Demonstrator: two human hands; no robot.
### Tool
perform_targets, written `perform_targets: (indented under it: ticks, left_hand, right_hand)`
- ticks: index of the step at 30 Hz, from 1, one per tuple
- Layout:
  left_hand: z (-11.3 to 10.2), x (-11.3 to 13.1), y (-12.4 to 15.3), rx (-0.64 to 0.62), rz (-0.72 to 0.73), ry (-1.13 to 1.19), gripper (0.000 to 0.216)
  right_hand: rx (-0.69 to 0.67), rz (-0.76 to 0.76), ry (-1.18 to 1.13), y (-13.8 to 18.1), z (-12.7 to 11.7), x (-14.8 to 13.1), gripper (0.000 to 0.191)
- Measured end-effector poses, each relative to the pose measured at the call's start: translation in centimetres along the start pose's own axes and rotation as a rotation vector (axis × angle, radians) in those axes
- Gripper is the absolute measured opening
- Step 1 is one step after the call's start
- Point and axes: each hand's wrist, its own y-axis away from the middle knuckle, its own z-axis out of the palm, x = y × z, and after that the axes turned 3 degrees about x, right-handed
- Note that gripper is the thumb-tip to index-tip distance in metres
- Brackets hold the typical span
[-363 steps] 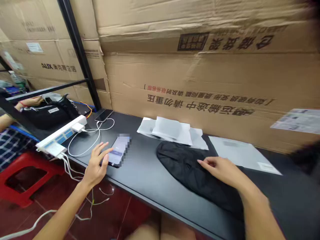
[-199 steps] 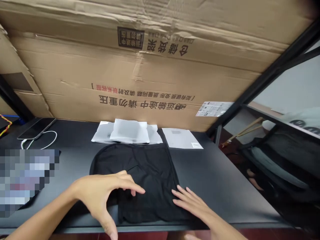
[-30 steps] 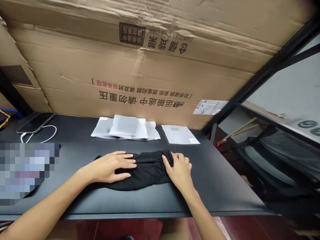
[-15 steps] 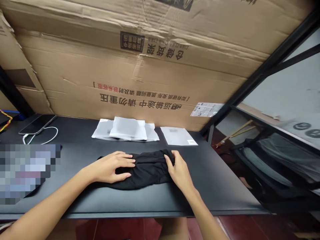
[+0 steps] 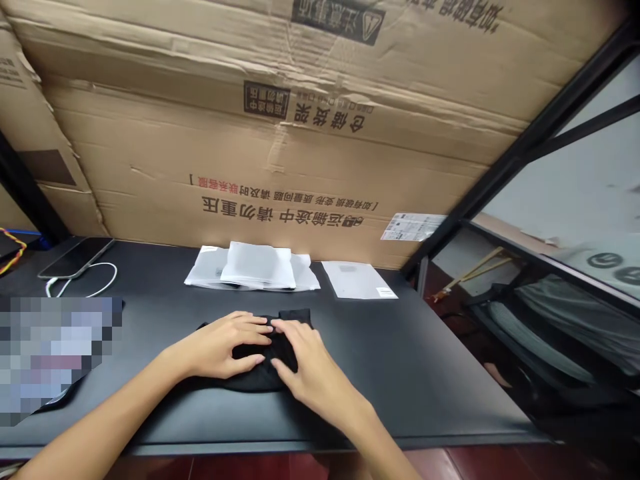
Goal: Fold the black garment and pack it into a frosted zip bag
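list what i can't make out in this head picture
Head view: parts of the black cloth, covered by the left hand and right hand.
Head view: screen of the near phone, blurred by pixel blocks and cut off at the left edge.
Head view: print on the small label, too small to read.
Head view: what, if anything, the stacked bags hold, clouded by their plastic.

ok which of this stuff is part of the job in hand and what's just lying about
In the job:
black cloth, under left hand and right hand

Seemingly just lying about, untouched:
smartphone
white cable
pixelated device
frosted zip bags
labelled frosted bag
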Motion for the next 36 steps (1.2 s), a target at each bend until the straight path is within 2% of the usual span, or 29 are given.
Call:
perform_targets:
  ticks: [2, 3, 5, 8, 10, 12, 17, 21, 24, 28, 36]
  left_hand:
    - [-0.1, 0.0, 0.0, 0.018, -0.004, -0.020, 0.038]
    - [-0.1, -0.1, -0.1, 0.035, -0.011, -0.032, 0.036]
    - [-0.2, -0.3, -0.1, 0.086, -0.043, -0.060, 0.031]
    - [-0.2, -0.8, -0.1, 0.177, -0.114, -0.111, 0.026]
    - [-0.4, -1.1, 0.0, 0.230, -0.163, -0.143, 0.026]
    - [-0.5, -1.3, 0.1, 0.246, -0.194, -0.157, 0.025]
    - [-0.5, -1.2, 0.2, 0.124, -0.185, -0.156, 0.028]
    - [-0.2, -1.2, 0.2, 0.072, -0.170, -0.176, 0.030]
    - [-0.1, -1.4, 0.2, 0.061, -0.167, -0.176, 0.030]
    - [-0.1, -1.6, 0.2, 0.073, -0.155, -0.162, 0.029]
    - [-0.1, -1.4, 0.2, 0.068, -0.173, -0.157, 0.029]
  right_hand:
    - [-0.019, -0.003, -0.045, 0.3, -0.4, -0.4, 0.048]
    - [0.027, 0.022, -0.059, 0.5, -0.8, -0.2, 0.044]
    - [0.187, 0.111, -0.081, 0.7, -1.4, 0.7, 0.036]
    - [0.383, 0.288, -0.086, 0.9, -1.5, 2.6, 0.037]
    - [0.355, 0.373, -0.056, 1.2, -0.9, 3.5, 0.042]
    - [0.241, 0.386, -0.012, 1.4, 0.2, 3.7, 0.047]
    - [0.065, 0.343, 0.072, 2.2, 1.9, 2.8, 0.069]
    - [-0.062, 0.324, 0.107, 2.5, 1.8, 2.4, 0.087]
    - [-0.091, 0.281, 0.133, 2.6, 1.7, 2.6, 0.095]
    - [-0.046, 0.215, 0.161, 2.5, 1.9, 3.1, 0.079]
    - [0.074, 0.236, 0.262, 2.0, 2.2, 3.7, 0.049]
